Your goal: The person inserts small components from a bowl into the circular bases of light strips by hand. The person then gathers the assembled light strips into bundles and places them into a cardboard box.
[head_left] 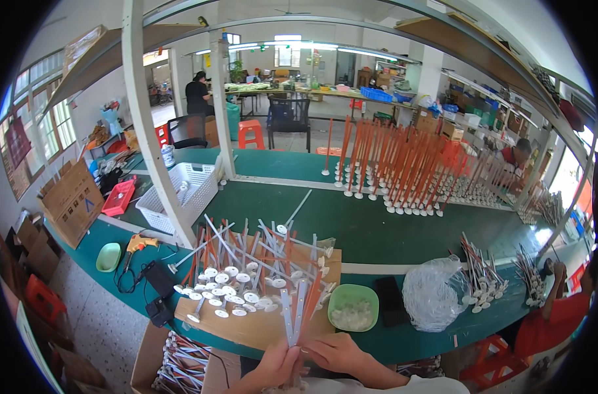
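Observation:
In front of me, close to the table's near edge, my left hand (276, 363) is closed round the lower ends of grey flat strips (294, 312) that point upward. Reddish-brown sticks (308, 311) stand beside these strips. My right hand (340, 353) meets the left at their base, fingers pinched together; what lies between its fingertips is too small to make out. Beyond the hands, a heap of grey and reddish sticks with white round discs (228, 289) covers a cardboard sheet (246, 333). To its right is a green bowl (353, 307) of small clear pieces.
A black box (391, 301) and a clear plastic bag (433, 293) lie right of the bowl. Upright reddish sticks fill the far table (397, 164). Leftward are a glue gun (141, 243), a white basket (181, 195) and a metal post (156, 131). A co-worker (562, 312) sits at right.

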Available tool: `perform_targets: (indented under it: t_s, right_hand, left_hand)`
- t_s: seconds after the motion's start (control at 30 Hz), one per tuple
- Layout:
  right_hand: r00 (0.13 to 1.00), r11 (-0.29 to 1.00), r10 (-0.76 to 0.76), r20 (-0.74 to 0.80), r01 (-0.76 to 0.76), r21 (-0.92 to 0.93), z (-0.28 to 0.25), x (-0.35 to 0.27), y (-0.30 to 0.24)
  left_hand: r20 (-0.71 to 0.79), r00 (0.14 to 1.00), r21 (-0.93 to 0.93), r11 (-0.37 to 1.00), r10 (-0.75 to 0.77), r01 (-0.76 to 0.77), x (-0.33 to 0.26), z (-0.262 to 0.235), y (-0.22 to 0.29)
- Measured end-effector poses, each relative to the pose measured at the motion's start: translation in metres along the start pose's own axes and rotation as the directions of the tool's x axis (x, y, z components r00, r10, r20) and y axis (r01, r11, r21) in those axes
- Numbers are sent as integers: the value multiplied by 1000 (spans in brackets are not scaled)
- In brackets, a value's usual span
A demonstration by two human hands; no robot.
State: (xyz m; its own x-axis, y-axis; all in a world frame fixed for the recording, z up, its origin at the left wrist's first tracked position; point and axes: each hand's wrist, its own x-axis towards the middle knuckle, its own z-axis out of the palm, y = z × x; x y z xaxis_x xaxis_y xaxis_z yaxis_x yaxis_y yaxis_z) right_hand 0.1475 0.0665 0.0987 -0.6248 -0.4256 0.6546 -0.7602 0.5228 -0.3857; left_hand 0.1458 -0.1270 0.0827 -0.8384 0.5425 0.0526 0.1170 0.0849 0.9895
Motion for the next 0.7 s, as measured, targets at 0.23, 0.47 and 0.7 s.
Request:
perform_targets:
  t_s: [0.23,0.47,0.7]
  right_hand:
    - [934,996,78,348,-87,10,6,-14,5]
    - [960,984,58,275,-101,144,26,-24,13]
    - [496,-223,472,729,-733,643,23,-30,-5]
  left_hand:
    - [-14,999,256,966,-29,31,2,0,-2]
    - [-14,949,274,911,-316,307,-5,10,-52]
    - [-64,937,555,768,-344,320,-18,9,-2]
